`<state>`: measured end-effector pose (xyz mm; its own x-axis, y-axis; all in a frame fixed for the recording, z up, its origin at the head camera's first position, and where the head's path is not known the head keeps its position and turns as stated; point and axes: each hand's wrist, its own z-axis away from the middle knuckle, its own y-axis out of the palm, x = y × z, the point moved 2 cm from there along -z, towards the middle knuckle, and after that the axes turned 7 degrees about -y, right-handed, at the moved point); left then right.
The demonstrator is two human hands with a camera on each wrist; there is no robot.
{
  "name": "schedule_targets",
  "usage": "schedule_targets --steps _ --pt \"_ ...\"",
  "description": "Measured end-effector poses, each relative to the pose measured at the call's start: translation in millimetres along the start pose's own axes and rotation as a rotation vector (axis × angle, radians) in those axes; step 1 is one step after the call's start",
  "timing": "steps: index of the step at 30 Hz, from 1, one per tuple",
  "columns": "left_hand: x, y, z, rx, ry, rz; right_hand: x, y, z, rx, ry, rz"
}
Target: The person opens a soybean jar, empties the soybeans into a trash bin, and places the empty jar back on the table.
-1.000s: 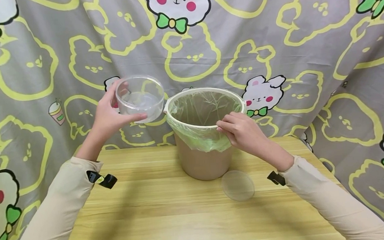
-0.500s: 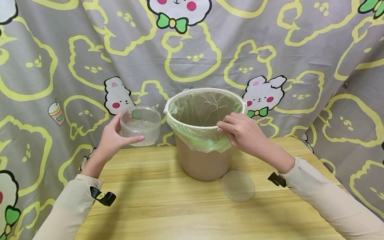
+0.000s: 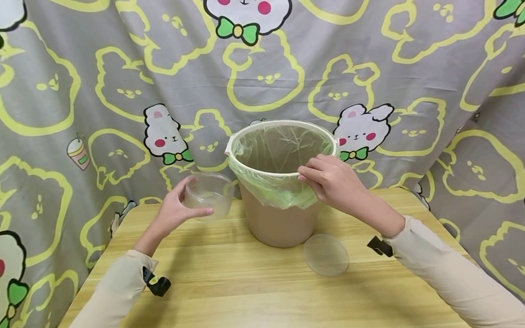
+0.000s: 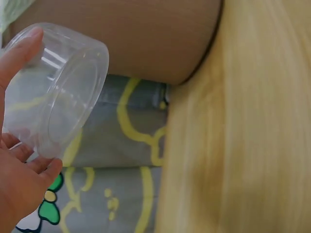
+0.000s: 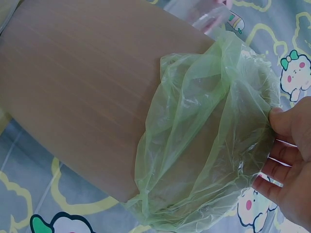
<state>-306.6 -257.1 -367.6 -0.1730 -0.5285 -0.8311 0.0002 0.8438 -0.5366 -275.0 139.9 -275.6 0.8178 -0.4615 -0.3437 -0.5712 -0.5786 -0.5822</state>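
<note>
In the head view my left hand (image 3: 175, 209) grips a clear round plastic tub (image 3: 216, 194) just left of the bin, over the table's back edge. The left wrist view shows the thumb on one side of the tub (image 4: 73, 92) and the fingers on the other; no lid is on it. My right hand (image 3: 336, 182) pinches the front right rim of a brown trash bin (image 3: 277, 226). A thin green bag (image 5: 194, 126) lines the bin and folds over its rim. Right of the bin's foot, a clear round lid (image 3: 326, 255) lies flat on the table.
The wood-grain table (image 3: 235, 301) runs back to a grey curtain (image 3: 265, 58) printed with cartoon animals. Behind and at both sides, the curtain surrounds the table. Both wrists carry a black strap mount (image 3: 157, 283).
My left hand has lowered the tub from beside the bin's rim to nearer table height, ending slightly to the right. The right hand stays on the rim.
</note>
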Motion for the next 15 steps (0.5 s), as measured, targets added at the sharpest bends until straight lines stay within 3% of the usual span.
schedule_targets --steps 15 --pt "30.6 40.9 3.5 0.095 -0.026 0.016 -0.5 0.6 -0.5 -0.010 -0.005 0.001"
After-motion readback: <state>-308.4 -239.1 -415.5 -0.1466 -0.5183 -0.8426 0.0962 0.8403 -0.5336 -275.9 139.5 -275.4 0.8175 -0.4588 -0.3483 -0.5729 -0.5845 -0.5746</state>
